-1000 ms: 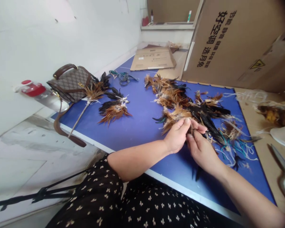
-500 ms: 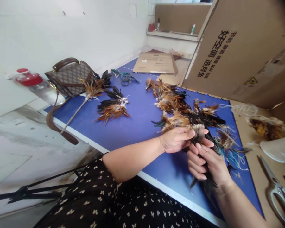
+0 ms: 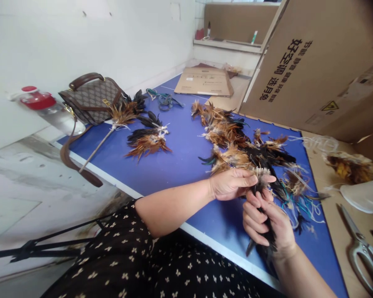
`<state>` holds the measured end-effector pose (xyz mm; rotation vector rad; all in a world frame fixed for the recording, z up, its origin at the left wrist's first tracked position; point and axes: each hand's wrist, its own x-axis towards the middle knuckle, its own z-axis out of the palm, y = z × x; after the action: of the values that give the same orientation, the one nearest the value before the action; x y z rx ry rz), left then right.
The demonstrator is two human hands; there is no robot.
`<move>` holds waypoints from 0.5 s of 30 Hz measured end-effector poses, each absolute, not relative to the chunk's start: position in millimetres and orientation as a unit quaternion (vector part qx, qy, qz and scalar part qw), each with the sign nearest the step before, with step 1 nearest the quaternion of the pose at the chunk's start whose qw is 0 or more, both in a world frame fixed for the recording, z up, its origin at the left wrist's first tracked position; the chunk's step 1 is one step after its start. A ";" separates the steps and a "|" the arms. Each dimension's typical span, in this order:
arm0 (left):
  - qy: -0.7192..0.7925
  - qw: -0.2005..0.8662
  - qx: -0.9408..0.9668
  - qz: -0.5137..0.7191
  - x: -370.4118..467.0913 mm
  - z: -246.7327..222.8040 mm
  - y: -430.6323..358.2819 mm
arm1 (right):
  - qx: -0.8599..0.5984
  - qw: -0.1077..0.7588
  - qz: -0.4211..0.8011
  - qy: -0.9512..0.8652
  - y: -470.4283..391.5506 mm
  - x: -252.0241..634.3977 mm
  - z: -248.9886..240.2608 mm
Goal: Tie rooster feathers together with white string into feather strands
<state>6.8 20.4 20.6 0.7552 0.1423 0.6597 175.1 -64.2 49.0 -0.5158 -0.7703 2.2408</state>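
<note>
A bunch of dark feathers (image 3: 261,178) with pale quill ends is held over the blue table (image 3: 183,174). My left hand (image 3: 234,183) pinches it near the quills, thumb on top. Just below, my right hand (image 3: 264,217) wraps round the black feather tips, which stick out under its fingers. Beyond both hands lie brown feather bundles (image 3: 225,134) and black feathers (image 3: 264,155) in a heap. Left of the heap rests a tied feather bunch (image 3: 151,140). Further left is a feather duster (image 3: 102,142) on a thin stick.
Scissors (image 3: 360,244) lie on cardboard at the right, near a white container (image 3: 365,194). A large cardboard box (image 3: 311,70) stands behind. A handbag (image 3: 93,99) and a water bottle (image 3: 51,109) are at the far left. Teal strings (image 3: 301,200) lie at the table's right.
My right hand has moved slightly left and down along the dark feathers. The quill ends have shifted a little right and down; my left hand has hardly moved.
</note>
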 end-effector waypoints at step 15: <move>0.151 0.821 0.357 0.419 9.3 34.7 14.8 | -0.487 0.405 0.281 -0.721 -64.0 218.2 59.2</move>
<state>9.3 14.8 34.7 0.7589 0.3221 0.8917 218.2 -64.0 59.2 -1.2287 -1.8188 0.7098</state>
